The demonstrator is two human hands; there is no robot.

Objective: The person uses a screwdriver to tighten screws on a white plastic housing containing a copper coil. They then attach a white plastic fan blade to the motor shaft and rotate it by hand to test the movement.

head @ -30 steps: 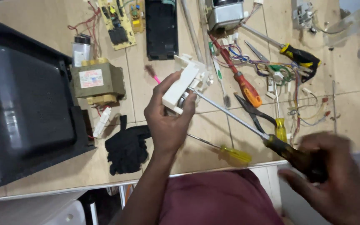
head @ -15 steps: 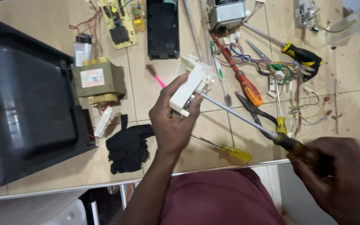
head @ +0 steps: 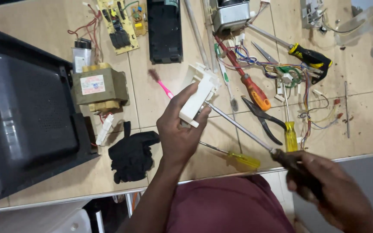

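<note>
My left hand [head: 178,129] holds a white plastic switch block [head: 198,92] up over the tiled surface, thumb and fingers around its lower end. My right hand [head: 327,194], at the lower right, grips the dark handle of a long screwdriver [head: 238,126]. Its steel shaft runs up and left, and the tip meets the side of the white block beside my left fingers.
A black appliance casing [head: 22,116] fills the left. Around lie a transformer [head: 99,86], circuit board [head: 117,23], black panel [head: 165,30], black glove [head: 132,155], pink toothbrush [head: 162,86], pliers [head: 262,118], several screwdrivers [head: 242,159] and loose wires [head: 294,75].
My left hand with the white block has shifted slightly right and up. My right hand has drawn lower and nearer, keeping the screwdriver tip against the block.
</note>
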